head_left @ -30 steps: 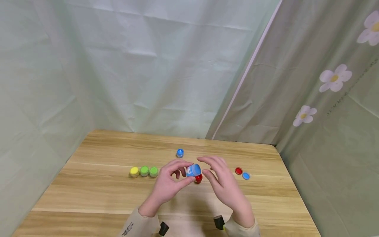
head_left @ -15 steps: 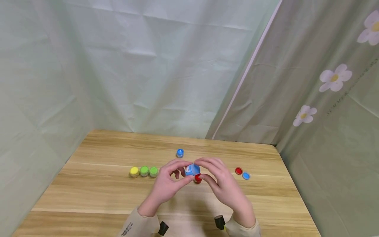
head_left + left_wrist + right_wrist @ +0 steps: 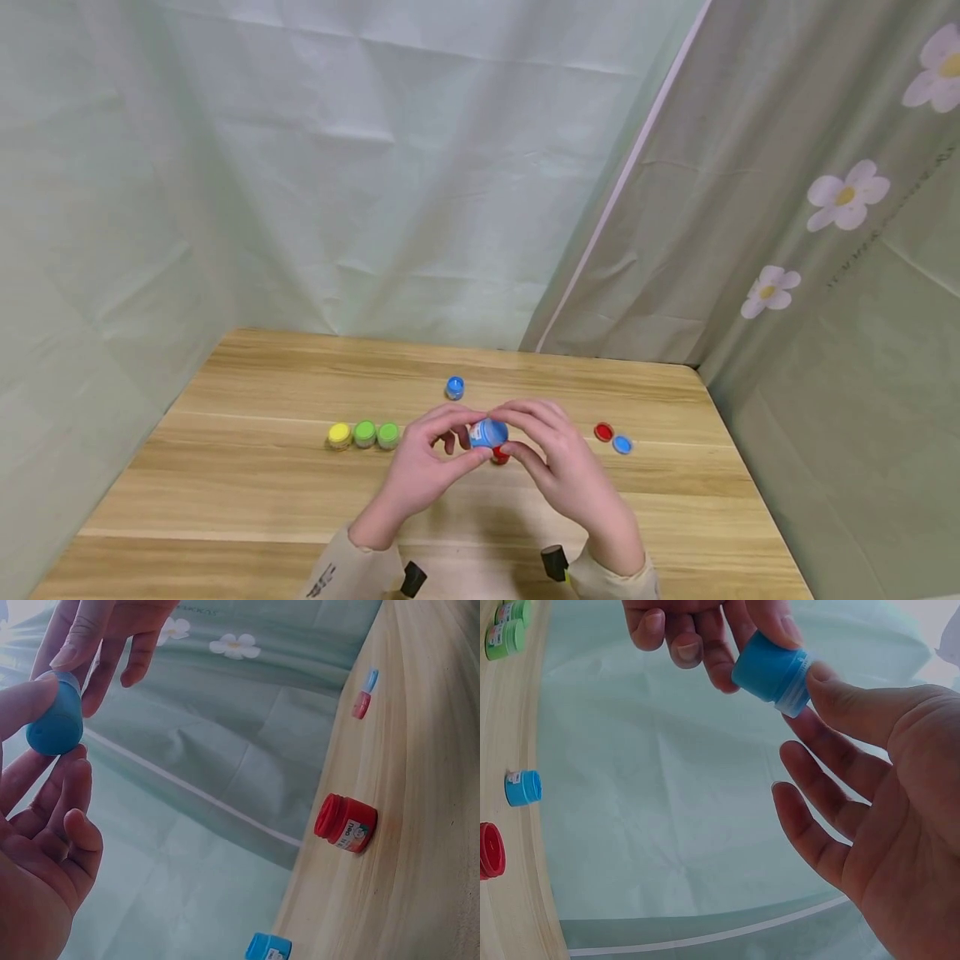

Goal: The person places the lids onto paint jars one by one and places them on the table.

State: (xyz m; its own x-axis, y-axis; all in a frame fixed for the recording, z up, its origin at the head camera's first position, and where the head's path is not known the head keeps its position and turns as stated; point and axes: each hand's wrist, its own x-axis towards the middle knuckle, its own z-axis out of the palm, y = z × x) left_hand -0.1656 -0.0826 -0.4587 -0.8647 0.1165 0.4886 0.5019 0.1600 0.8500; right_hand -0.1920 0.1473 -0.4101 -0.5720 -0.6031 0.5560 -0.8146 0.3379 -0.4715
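A small blue paint jar (image 3: 481,434) is held tilted above the table between both hands. My left hand (image 3: 426,457) grips its body between thumb and fingers. Thumb and forefinger of my right hand (image 3: 561,460) pinch its lid end (image 3: 793,691), with the other fingers spread away in the right wrist view. Beneath the hands stands an uncapped red paint jar (image 3: 346,823), partly hidden in the head view. Farther back is another blue paint jar (image 3: 455,387), without its lid.
To the left, a yellow-lidded jar (image 3: 340,435) and two green-lidded jars (image 3: 364,432) stand in a row. A red lid (image 3: 603,432) and a blue lid (image 3: 622,444) lie on the right of the wooden table (image 3: 225,500). Curtains (image 3: 390,208) hang behind it.
My right hand has moved left onto the lid end of the blue paint jar and now pinches it. My left hand has stayed nearly in place, still gripping the jar.
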